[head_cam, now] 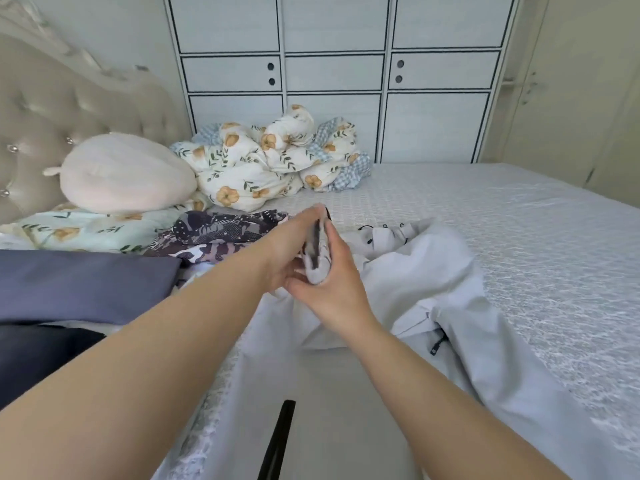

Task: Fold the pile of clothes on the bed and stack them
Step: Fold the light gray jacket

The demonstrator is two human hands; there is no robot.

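My left hand (289, 245) and my right hand (334, 282) hold a small folded grey-and-white garment (318, 259) with dark markings between them, upright, above the bed (519, 220). The left hand's fingers lie along its left face. On the other face lies the right hand, its thumb under the lower end. Light grey trousers (436, 271) with black cord ends and a zip lie spread beneath the hands. A dark patterned garment (221, 233) lies crumpled to the left. A folded purple-blue cloth (86, 282) and a dark navy cloth (41, 355) lie at the left edge.
A bundled floral duvet (270, 157) and a cream round cushion (128, 174) sit at the head of the bed by the tufted headboard (41, 109). A white wardrobe (336, 74) stands behind. A black strip (277, 441) lies at the bottom.
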